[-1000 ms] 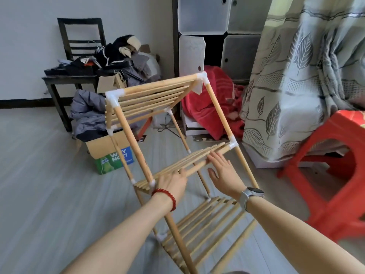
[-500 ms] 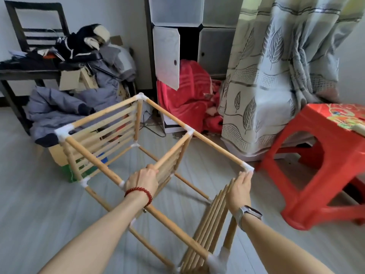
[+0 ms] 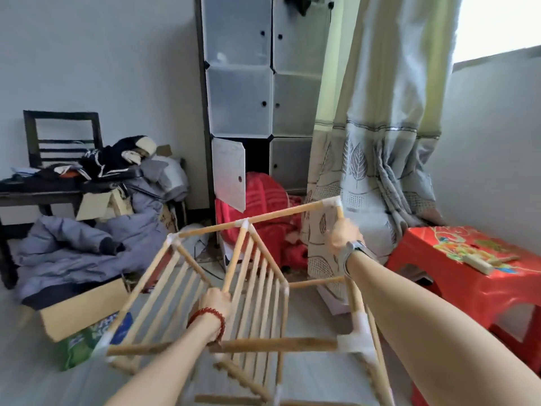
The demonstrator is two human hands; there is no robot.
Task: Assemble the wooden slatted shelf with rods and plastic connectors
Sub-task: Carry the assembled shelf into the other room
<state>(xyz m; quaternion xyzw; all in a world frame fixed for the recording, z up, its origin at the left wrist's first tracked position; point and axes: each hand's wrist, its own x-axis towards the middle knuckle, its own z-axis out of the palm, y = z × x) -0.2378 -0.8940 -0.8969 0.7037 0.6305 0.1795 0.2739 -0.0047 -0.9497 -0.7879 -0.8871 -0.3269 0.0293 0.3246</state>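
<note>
Shelf (image 3: 257, 271) looked light but loose-jointed; left hand (image 3: 213, 301) gripped a near middle rod (image 3: 234, 259), right hand (image 3: 342, 235) clasped the far right rod (image 3: 339, 212), both beside connectors.

daylight from window (image 3: 497, 22), blown out | motion blur | wide-angle edge bending

Ahead of me, shelf frame (image 3: 248, 276): cardboard box (image 3: 85, 312) left, stool (image 3: 468, 276) right, cube cabinet (image 3: 263, 98) behind.
</note>
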